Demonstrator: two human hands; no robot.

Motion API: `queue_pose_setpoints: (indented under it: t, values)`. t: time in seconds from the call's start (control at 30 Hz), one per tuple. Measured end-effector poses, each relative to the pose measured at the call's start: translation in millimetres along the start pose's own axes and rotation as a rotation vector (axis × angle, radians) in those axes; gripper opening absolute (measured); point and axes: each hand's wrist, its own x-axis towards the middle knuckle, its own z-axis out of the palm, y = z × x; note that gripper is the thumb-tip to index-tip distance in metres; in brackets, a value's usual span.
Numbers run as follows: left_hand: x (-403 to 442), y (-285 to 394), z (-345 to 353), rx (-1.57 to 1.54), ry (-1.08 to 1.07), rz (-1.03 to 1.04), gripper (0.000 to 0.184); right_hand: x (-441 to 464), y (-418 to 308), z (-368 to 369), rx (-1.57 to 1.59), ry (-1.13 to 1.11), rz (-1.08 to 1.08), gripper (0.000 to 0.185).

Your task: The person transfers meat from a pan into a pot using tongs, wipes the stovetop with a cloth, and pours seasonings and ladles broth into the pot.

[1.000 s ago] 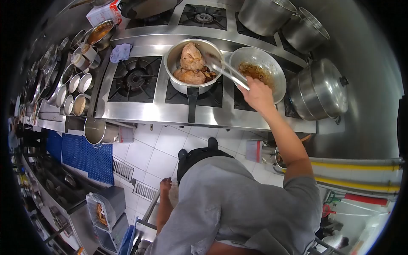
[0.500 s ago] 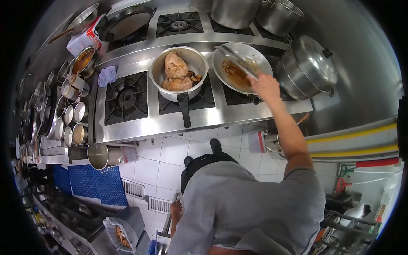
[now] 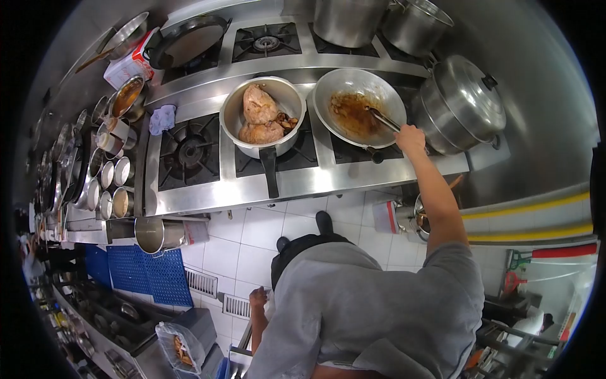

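Observation:
My right hand [image 3: 411, 139] is closed around the metal tongs [image 3: 384, 119], whose far end is in the wide metal pan [image 3: 325, 120]. Brown, oily sauce [image 3: 356, 115] with bits in it covers the pan's bottom. Left of the pan, a pot [image 3: 230, 120] with a black handle holds big browned pieces of meat [image 3: 260, 106] and dark chunks [image 3: 287, 121]. My left hand [image 3: 258, 297] is low at my side, away from the stove, with its fingers curled; whether it holds anything is too small to make out.
A lidded steamer pot [image 3: 457, 104] stands right of the pan. Tall pots [image 3: 350, 22] and a black pan [image 3: 192, 41] are at the back. A folded cloth [image 3: 162, 120] lies beside the left burner [image 3: 190, 150]. Small containers [image 3: 121, 202] line the left side.
My right hand has moved slightly right and down, and the tongs now reach into the sauce from the pan's right side instead of across its top. My left hand has risen slightly.

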Motion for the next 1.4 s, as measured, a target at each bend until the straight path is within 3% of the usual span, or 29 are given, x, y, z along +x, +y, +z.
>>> queue_pose_setpoints:
  t: [0.17,0.23,0.27,0.3,0.37,0.43,0.57,0.63,0.67,0.73,0.8,0.87,0.9,0.97,1.03,1.1,1.13,1.17,1.2,1.3,1.4]
  values:
    - [23,-30,9,-0.241,-0.154,-0.06,0.02,-5,13,-18,0.032,0.04,0.015,0.036]
    - [-4,-11,23,0.209,-0.023,-0.03,0.017,-17,12,-38,0.059,0.049,0.021,0.036]
    - [-4,-19,20,0.201,-0.017,-0.037,0.017,-23,9,-51,0.087,0.069,0.003,0.036]
    - [-3,-27,15,0.243,-0.12,0.186,0.017,-30,5,-63,0.116,0.088,-0.016,0.036]
    - [-3,-34,10,0.281,-0.215,0.403,0.018,-48,-12,-88,0.143,0.139,-0.067,0.036]
    - [1,-19,10,0.128,-0.119,-0.238,0.019,-70,-35,-108,0.174,0.191,-0.113,0.035]
    - [27,-39,-5,0.138,-0.106,-0.241,0.023,-106,-97,-115,0.352,0.34,-0.322,0.034]
    - [33,-38,-9,0.357,-0.113,0.111,0.027,-108,-126,-95,0.341,0.314,-0.427,0.036]
    - [35,-33,-6,0.24,-0.013,0.051,0.03,-107,-141,-76,0.285,0.282,-0.442,0.037]
    - [44,-39,-16,0.079,-0.084,0.109,0.029,-113,-154,-66,0.226,0.254,-0.46,0.038]
    - [52,-41,-18,-0.096,-0.152,0.176,0.029,-116,-162,-73,0.183,0.206,-0.424,0.039]
    - [18,-22,-14,-0.001,0.085,0.08,0.026,-117,-165,-82,0.204,0.237,-0.43,0.039]
    - [14,-29,-16,-0.009,0.084,0.07,0.026,-120,-164,-84,0.233,0.256,-0.417,0.038]
    - [22,-55,-27,-0.089,-0.021,-0.042,0.025,-117,-164,-84,0.203,0.223,-0.423,0.038]
    - [30,-89,-47,0.06,-0.109,-0.015,0.025,-111,-158,-81,0.156,0.21,-0.435,0.038]
    - [31,-114,-55,-0.389,-0.162,-0.33,0.024,-106,-148,-86,0.158,0.272,-0.399,0.039]
    - [20,-118,-52,-0.187,-0.115,-0.244,0.022,-106,-144,-93,0.173,0.261,-0.265,0.04]
    - [16,-125,-50,-0.188,-0.121,-0.251,0.022,-105,-140,-97,0.191,0.25,-0.13,0.041]
    - [9,-131,-52,0.027,-0.134,0.039,0.023,-98,-134,-97,0.15,0.204,-0.089,0.041]
    - [17,-154,-59,0.239,-0.119,0.253,0.029,-79,-120,-78,0.054,0.06,-0.065,0.041]
    - [15,-134,-57,0.063,-0.073,0.063,0.032,-67,-120,-62,-0.022,-0.029,-0.053,0.039]
